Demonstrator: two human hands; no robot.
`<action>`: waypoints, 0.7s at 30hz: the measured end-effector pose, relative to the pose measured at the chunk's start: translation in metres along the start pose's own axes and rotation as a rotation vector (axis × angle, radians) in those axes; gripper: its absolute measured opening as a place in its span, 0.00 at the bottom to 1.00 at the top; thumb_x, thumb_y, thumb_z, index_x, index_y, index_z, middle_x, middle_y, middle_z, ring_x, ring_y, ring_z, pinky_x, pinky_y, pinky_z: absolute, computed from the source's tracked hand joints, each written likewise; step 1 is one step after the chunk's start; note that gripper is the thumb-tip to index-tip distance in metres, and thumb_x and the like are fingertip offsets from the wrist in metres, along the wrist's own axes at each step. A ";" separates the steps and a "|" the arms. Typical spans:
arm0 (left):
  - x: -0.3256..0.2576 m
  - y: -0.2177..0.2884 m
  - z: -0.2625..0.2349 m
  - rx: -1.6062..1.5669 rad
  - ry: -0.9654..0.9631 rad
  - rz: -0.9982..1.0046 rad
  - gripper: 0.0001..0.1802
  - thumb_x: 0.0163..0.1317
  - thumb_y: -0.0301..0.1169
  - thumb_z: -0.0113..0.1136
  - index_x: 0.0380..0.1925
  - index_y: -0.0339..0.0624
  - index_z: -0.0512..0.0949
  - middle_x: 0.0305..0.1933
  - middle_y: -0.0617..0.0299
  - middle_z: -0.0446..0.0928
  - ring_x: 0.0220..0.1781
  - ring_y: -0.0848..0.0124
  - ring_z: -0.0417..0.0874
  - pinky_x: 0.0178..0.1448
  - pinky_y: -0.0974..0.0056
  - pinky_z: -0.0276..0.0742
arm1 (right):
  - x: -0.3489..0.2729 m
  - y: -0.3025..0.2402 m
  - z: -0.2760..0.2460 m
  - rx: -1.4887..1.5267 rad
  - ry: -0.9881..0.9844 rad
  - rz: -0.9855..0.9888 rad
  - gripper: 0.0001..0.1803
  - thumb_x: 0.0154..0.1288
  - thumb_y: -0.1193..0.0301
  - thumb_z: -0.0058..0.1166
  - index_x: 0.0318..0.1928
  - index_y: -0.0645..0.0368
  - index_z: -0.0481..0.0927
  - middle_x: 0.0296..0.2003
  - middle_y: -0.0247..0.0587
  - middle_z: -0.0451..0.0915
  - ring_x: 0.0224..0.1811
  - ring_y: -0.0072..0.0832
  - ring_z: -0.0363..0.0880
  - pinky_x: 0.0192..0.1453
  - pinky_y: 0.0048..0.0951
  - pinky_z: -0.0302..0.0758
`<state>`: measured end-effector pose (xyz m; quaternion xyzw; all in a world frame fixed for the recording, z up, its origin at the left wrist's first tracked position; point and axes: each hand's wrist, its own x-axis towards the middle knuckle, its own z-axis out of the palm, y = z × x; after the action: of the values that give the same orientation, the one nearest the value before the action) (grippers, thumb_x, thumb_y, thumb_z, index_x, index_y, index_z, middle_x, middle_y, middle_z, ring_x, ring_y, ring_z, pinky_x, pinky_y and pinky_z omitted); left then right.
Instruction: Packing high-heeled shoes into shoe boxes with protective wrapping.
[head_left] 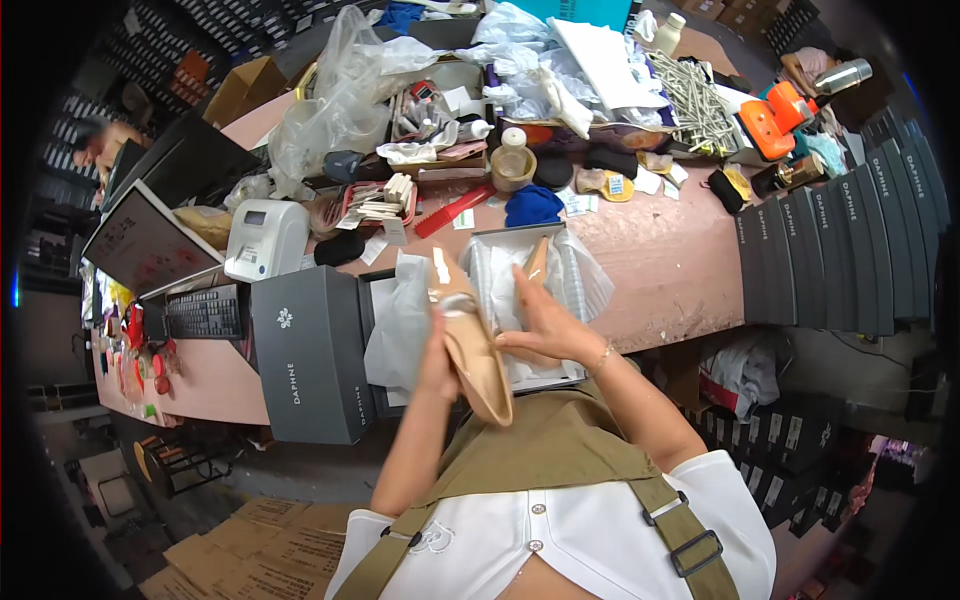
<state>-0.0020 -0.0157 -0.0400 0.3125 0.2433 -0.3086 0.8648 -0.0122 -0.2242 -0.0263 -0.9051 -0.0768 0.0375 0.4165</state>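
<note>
My left hand (437,362) is closed around the side of a beige pointed shoe (470,352), held up tilted over the near edge of an open shoebox (548,384). My right hand (550,325) has its fingers spread, with the thumb close to the held shoe; whether it touches cannot be made out. Beyond its fingertips, a second beige shoe (537,262) lies in the box among white tissue paper (395,330) and clear bubble wrap (585,275). A dark grey box lid (310,350) stands just left of the shoebox.
Dark shoeboxes (815,250) are lined up at the table's right. A white label printer (268,240), a monitor (150,235) and a keyboard (203,313) stand to the left. Along the back are a red comb (455,210), a blue cloth (533,206) and an orange tape dispenser (777,120).
</note>
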 end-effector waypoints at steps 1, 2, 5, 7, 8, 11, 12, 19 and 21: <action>0.012 0.014 -0.017 0.300 0.216 0.427 0.31 0.66 0.54 0.51 0.56 0.39 0.68 0.51 0.55 0.76 0.51 0.64 0.79 0.56 0.60 0.76 | -0.010 0.016 0.002 -0.084 0.115 -0.071 0.50 0.56 0.58 0.62 0.69 0.68 0.47 0.50 0.68 0.71 0.54 0.57 0.71 0.58 0.42 0.69; 0.019 0.016 -0.018 0.440 0.243 0.607 0.30 0.65 0.51 0.53 0.57 0.39 0.68 0.53 0.55 0.74 0.53 0.66 0.77 0.58 0.61 0.74 | -0.021 0.034 0.007 -0.095 0.078 0.115 0.53 0.54 0.63 0.63 0.70 0.69 0.41 0.49 0.69 0.72 0.53 0.59 0.71 0.58 0.43 0.69; 0.015 0.025 -0.004 0.578 0.037 0.627 0.30 0.64 0.45 0.59 0.59 0.38 0.66 0.57 0.57 0.71 0.59 0.69 0.73 0.63 0.63 0.68 | -0.036 0.070 0.048 0.073 0.037 0.271 0.51 0.53 0.69 0.63 0.69 0.69 0.43 0.49 0.71 0.72 0.53 0.59 0.71 0.58 0.43 0.69; 0.030 -0.025 -0.006 0.604 -0.045 0.347 0.32 0.66 0.43 0.57 0.64 0.38 0.61 0.61 0.56 0.68 0.66 0.66 0.67 0.65 0.60 0.65 | -0.031 0.068 0.055 0.132 0.078 0.260 0.39 0.54 0.75 0.59 0.65 0.70 0.56 0.46 0.68 0.74 0.50 0.58 0.74 0.54 0.43 0.72; 0.038 -0.045 -0.002 0.546 -0.004 0.335 0.33 0.66 0.45 0.56 0.64 0.38 0.61 0.61 0.54 0.68 0.64 0.64 0.69 0.65 0.59 0.65 | -0.028 0.052 0.043 0.174 0.079 0.216 0.36 0.55 0.75 0.58 0.63 0.70 0.60 0.45 0.67 0.75 0.49 0.57 0.75 0.52 0.43 0.72; 0.054 -0.056 0.012 0.233 0.043 0.109 0.32 0.67 0.52 0.49 0.63 0.41 0.63 0.61 0.55 0.69 0.62 0.62 0.70 0.65 0.56 0.66 | -0.027 -0.010 -0.001 0.249 -0.057 0.165 0.27 0.58 0.73 0.56 0.58 0.67 0.69 0.42 0.61 0.78 0.43 0.50 0.79 0.46 0.38 0.75; 0.052 -0.053 0.017 0.096 -0.052 -0.001 0.32 0.68 0.54 0.46 0.62 0.42 0.64 0.61 0.55 0.70 0.62 0.62 0.70 0.65 0.55 0.67 | -0.027 -0.022 -0.015 0.271 -0.140 0.166 0.27 0.58 0.73 0.56 0.59 0.67 0.69 0.42 0.58 0.79 0.42 0.46 0.80 0.44 0.36 0.75; 0.032 -0.049 0.039 -0.028 -0.055 -0.250 0.33 0.69 0.58 0.37 0.63 0.48 0.62 0.65 0.58 0.66 0.66 0.61 0.67 0.68 0.52 0.63 | 0.005 -0.016 -0.023 -0.349 0.146 -0.122 0.11 0.54 0.67 0.59 0.35 0.57 0.76 0.30 0.40 0.74 0.34 0.38 0.79 0.33 0.36 0.77; 0.018 -0.050 0.049 -0.017 -0.010 -0.286 0.33 0.69 0.58 0.36 0.65 0.49 0.60 0.67 0.59 0.63 0.68 0.61 0.64 0.69 0.51 0.61 | 0.013 0.009 -0.006 -0.426 0.090 -0.271 0.10 0.52 0.67 0.59 0.33 0.56 0.74 0.29 0.39 0.74 0.33 0.36 0.78 0.33 0.35 0.77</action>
<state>-0.0125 -0.0867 -0.0367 0.2659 0.2838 -0.4283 0.8157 0.0028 -0.2321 -0.0291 -0.9546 -0.1850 -0.0762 0.2205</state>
